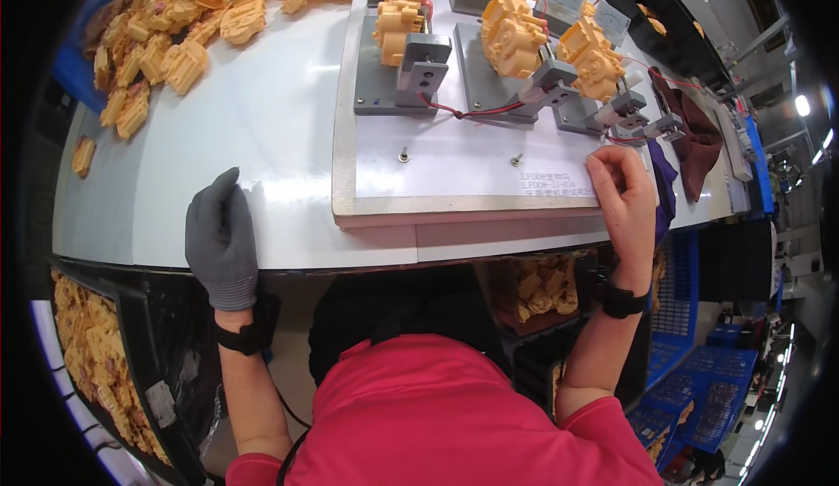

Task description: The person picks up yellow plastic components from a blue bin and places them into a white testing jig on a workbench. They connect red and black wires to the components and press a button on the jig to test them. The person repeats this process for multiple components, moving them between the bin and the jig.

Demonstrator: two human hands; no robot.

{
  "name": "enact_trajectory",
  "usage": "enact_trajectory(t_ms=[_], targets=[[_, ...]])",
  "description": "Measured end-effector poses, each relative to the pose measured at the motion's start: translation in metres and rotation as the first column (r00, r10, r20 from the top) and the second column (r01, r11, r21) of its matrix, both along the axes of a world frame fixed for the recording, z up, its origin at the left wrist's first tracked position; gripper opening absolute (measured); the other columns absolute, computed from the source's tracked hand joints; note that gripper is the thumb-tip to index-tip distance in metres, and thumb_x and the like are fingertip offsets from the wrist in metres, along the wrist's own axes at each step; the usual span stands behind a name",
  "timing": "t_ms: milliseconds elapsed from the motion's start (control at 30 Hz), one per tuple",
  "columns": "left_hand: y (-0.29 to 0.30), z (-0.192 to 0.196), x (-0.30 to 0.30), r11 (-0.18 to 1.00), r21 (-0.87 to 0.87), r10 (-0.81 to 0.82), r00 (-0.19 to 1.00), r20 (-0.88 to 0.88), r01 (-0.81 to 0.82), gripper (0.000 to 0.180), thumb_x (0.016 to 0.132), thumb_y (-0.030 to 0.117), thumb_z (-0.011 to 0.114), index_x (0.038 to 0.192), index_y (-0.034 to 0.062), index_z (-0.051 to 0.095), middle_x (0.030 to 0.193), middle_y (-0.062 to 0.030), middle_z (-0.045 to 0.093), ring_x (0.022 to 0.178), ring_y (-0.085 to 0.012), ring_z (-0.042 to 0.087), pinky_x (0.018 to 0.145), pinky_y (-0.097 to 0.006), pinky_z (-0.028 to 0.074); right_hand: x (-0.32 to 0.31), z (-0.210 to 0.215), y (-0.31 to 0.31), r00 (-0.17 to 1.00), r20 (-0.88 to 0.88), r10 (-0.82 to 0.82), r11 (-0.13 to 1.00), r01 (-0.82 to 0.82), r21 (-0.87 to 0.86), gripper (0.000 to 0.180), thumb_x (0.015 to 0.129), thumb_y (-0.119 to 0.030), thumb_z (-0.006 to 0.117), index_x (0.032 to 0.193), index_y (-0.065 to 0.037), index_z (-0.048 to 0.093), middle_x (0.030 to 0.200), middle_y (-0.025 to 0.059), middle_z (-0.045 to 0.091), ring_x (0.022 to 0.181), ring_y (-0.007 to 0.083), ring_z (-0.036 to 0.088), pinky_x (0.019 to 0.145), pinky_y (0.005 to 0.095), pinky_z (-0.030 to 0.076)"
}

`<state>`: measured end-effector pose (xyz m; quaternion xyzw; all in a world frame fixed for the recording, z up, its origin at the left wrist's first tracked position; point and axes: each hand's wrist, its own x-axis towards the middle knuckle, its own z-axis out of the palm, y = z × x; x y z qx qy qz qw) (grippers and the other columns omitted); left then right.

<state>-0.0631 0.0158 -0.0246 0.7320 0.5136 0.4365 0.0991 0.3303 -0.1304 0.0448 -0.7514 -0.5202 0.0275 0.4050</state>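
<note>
Right hand (622, 190) is curled at the board's (454, 180) right edge, fingertips pinched, possibly on the red wire (625, 139) below the nearest yellow part (596, 59). Keep your gloved left hand (220, 239) flat on the table (262, 119); work gently.

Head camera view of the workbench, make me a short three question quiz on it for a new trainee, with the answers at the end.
1. True or false: the left hand wears a grey glove and rests flat on the white table.
2. How many yellow plastic parts sit clamped in the grey fixtures on the test board? A) one B) three C) five
3. Fill in: the bare right hand is curled near the board's ______ corner.

Key
1. True.
2. B: the three clamped parts stand side by side.
3. Front right, close to the red wires and small connectors.
</note>
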Motion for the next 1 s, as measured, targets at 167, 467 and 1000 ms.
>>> enact_trajectory(t_ms=[167,467,1000], targets=[[-0.001,-0.003,0.0,0.994,-0.069,0.088,0.995,0.053,-0.084,0.042,0.094,0.004,0.061,0.135,0.0049,0.055,0.117,-0.0077,0.063,0.094,-0.0131,0.06,0.078,-0.025,0.047,-0.001,0.002,-0.001,1.0,-0.009,0.003,1.0,-0.003,-0.008,0.012,0.089,-0.009,0.07,0.094,0.001,0.064,0.082,0.0005,0.053,0.071,0.0092,0.046,0.065,0.0233,0.04],[0.008,-0.01,0.001,0.94,0.298,0.156,0.986,0.056,-0.166,0.081,0.087,0.006,0.07,0.154,0.0076,0.024,0.154,-0.0174,0.034,0.129,-0.0309,0.05,0.103,-0.043,0.043,-0.002,0.003,-0.002,1.0,0.012,0.014,1.0,-0.014,0.003,0.012,0.088,-0.008,0.07,0.094,0.0,0.064,0.083,0.0013,0.054,0.072,0.0102,0.048,0.066,0.0243,0.042],[0.007,-0.007,-0.004,0.959,0.237,0.181,0.978,-0.098,-0.154,0.074,0.09,0.012,0.068,0.152,0.0047,0.029,0.154,-0.0154,0.035,0.14,-0.0312,0.039,0.112,-0.043,0.036,-0.003,0.001,-0.002,1.0,0.002,0.008,1.0,-0.008,-0.002,0.012,0.086,-0.009,0.072,0.092,-0.001,0.065,0.083,0.0022,0.056,0.072,0.0109,0.05,0.067,0.0247,0.042]])
